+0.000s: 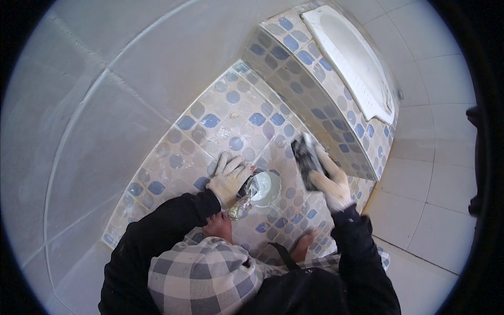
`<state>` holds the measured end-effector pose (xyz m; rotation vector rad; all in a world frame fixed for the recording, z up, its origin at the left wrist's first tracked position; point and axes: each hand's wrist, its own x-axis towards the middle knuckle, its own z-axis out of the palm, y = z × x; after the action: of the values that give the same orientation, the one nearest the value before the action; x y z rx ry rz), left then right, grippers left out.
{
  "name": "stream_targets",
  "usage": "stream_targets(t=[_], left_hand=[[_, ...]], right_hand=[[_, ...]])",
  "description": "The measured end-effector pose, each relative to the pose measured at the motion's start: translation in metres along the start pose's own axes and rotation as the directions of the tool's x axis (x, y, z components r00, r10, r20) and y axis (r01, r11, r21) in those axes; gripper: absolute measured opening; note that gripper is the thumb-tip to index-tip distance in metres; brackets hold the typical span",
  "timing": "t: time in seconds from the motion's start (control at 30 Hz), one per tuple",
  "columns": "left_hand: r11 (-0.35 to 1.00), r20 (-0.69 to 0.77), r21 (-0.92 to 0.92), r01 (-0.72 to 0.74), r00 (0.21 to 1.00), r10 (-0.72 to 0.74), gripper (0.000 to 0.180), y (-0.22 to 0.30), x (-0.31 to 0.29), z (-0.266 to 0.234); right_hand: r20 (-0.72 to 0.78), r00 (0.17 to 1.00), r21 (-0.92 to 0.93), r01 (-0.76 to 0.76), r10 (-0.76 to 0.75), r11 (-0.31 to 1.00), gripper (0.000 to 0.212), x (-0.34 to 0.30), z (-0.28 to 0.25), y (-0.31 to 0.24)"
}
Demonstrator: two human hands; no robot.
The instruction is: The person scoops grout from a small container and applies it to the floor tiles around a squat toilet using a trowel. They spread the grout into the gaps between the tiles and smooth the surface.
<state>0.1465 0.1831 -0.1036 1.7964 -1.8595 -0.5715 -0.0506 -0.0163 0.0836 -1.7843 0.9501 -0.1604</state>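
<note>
My left hand [230,179], in a cream knitted glove, is spread out low over the patterned floor, its fingers apart and nothing visibly in them. Right beside it is a round container [269,190] of pale whitish liquid. A tool with a shiny wrapped-looking handle [240,208] leans at the container's left rim, its flat end by the liquid. In my right hand [332,185], gloved too, is a dark flat block [303,160] with whitish smears, tilted beside the tiled step. Motion blurs the block, and its exact kind cannot be made out.
The tiled floor [210,137] has blue and grey shapes and whitish smears. A raised tiled step [320,105] on the right bears a white squat toilet pan [349,58]. Plain grey wall tiles [131,68] close in the left. My bare feet [218,227] are near the container.
</note>
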Motion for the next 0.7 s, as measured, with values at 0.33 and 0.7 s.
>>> stream_targets(t=[0.33, 0.7], left_hand=[[0.953, -0.422, -0.178, 0.245, 0.856, -0.299, 0.100, 0.061, -0.067, 0.022], [0.947, -0.473, -0.216, 0.238, 0.823, -0.315, 0.077, 0.057, -0.073, 0.032]], right_hand=[[0.292, 0.842, -0.876, 0.426, -0.453, 0.228, 0.036, 0.220, 0.111, -0.038], [0.151, 0.908, -0.869, 0.311, -0.392, 0.385, 0.036, 0.279, 0.128, -0.012]])
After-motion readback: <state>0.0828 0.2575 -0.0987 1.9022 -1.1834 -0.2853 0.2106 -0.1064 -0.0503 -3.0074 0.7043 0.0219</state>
